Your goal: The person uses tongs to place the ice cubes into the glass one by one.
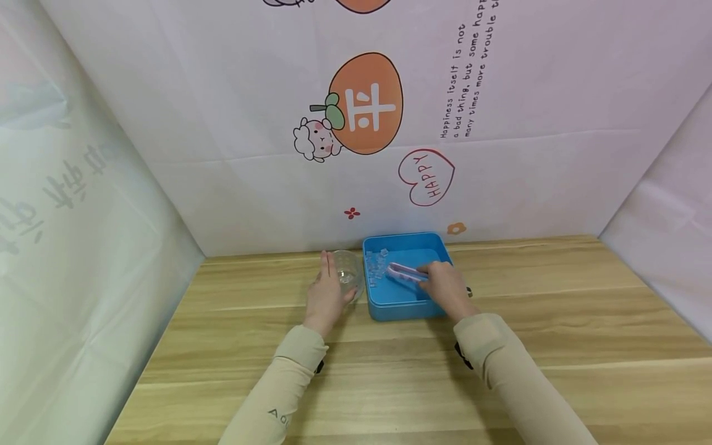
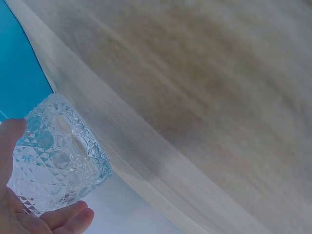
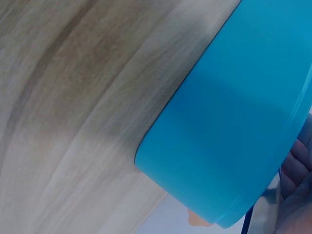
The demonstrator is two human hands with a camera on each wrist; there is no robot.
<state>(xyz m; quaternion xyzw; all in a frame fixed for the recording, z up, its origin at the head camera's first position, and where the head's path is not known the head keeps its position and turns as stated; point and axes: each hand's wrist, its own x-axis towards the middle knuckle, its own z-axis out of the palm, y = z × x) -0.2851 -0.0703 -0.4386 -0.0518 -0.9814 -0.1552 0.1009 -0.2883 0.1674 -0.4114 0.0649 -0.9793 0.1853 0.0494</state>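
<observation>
My left hand [image 1: 324, 298] holds a clear cut-glass bowl [image 1: 347, 272], thumb on one side and fingers on the other. A diamond pattern covers the glass bowl [image 2: 61, 158] in the left wrist view. Right beside it stands a blue rectangular box [image 1: 408, 311], with small clear cubes [image 1: 375, 267] gathered along its left side. My right hand [image 1: 447, 290] reaches over the box's right wall and grips pink-and-white tongs [image 1: 405, 273]. The tips of the tongs point left, close to the cubes; whether a cube sits between them is too small to tell.
Both containers stand on a wood-grain table [image 1: 378, 383], near its back edge. Behind them rises a white printed sheet [image 1: 250, 154], and similar sheets hang at the left and right. The box wall [image 3: 219, 131] fills much of the right wrist view.
</observation>
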